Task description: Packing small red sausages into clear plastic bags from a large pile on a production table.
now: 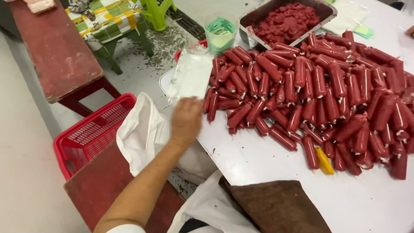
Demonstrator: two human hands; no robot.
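Clear plastic bag point(190, 77) lies at the white table point(267, 164) edge, just beyond the left hand point(186, 119). Hand reaches to its lower edge; blurred, fingers curled, grip cannot be told. Right of the hand: pile of red sausages point(319, 99). Below-left of it: white sack point(142, 133), red basket point(88, 136).

On the white surface point(258, 159) a heap of red sausages point(319, 95) spreads rightward, with a metal tray of minced meat point(286, 21) behind it. The left hand point(186, 118) touches a clear plastic bag point(189, 75) at the surface's left edge, a red plastic basket point(92, 131) on the floor further left.
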